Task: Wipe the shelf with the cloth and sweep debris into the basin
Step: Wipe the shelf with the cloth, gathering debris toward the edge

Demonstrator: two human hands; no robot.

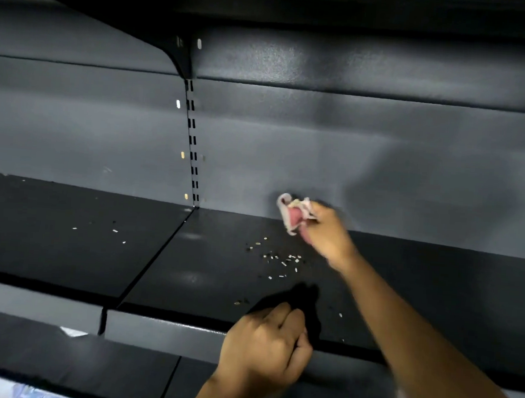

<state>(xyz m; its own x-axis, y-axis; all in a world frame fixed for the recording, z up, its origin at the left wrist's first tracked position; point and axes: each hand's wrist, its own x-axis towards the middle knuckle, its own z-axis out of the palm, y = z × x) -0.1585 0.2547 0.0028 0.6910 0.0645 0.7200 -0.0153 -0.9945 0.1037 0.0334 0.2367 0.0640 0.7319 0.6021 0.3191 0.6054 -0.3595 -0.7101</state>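
— Why is the cloth held so far back?
— It is bunched in the right hand, fingers closed on it, at the far edge of the shelf, presumably so debris can be drawn nearward.
— And the left hand?
— It is curled at the near lip; whether something dark is held cannot be told. No basin is seen.
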